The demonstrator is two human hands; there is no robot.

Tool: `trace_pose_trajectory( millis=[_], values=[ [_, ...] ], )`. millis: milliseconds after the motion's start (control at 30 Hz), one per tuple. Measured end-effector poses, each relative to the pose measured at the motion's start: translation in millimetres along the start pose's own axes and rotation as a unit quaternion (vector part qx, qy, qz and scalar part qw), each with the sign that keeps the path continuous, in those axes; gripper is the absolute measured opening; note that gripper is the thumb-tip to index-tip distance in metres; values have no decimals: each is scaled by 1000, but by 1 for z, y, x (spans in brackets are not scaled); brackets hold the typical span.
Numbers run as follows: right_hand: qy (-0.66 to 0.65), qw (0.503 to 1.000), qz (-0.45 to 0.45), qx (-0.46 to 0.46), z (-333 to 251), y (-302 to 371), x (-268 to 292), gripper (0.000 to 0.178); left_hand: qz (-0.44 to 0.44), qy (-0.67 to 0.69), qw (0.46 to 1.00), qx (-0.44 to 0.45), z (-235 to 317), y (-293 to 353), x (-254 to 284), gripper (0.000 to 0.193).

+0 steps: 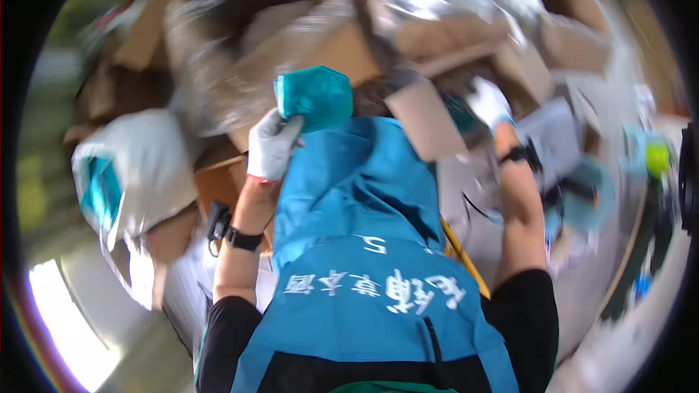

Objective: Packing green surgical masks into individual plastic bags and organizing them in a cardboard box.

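My left hand point(269, 145), in a white glove with a red cuff, is closed on the lower edge of a flat, shiny teal pouch-like piece point(317, 99). It holds the piece up above my blue apron point(357, 247). My right hand point(489, 104), in a white glove, reaches to the right beside an open cardboard box point(526, 73). Its fingers are smeared by motion. Close to it lies another teal item point(459, 113), partly hidden by a tan cardboard flap point(427, 120).
Open cardboard boxes with clear plastic liners point(240, 65) crowd the far side. At left stands a white sack point(149, 167) with teal pieces point(102, 191) inside. A grey bin-like thing point(551, 138) is at right, near a yellow strip point(464, 256) beside my apron.
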State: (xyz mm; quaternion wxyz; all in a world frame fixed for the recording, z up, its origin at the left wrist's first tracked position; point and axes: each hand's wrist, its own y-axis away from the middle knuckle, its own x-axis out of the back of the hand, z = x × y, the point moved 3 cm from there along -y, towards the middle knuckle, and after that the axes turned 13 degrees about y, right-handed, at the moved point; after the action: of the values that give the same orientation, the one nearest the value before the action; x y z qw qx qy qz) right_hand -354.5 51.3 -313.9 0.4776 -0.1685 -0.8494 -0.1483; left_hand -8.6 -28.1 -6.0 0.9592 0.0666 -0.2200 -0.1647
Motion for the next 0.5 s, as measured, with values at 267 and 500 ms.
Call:
trace_pose_trajectory(
  millis=[267,500],
  values=[
    [448,869,-211,-9,267,57,38,23,206,209,956,-2,-87,54,34,21],
    [311,947,-39,-64,172,55,140,25,593,-29,800,-83,-126,97,227,21]
  ],
)
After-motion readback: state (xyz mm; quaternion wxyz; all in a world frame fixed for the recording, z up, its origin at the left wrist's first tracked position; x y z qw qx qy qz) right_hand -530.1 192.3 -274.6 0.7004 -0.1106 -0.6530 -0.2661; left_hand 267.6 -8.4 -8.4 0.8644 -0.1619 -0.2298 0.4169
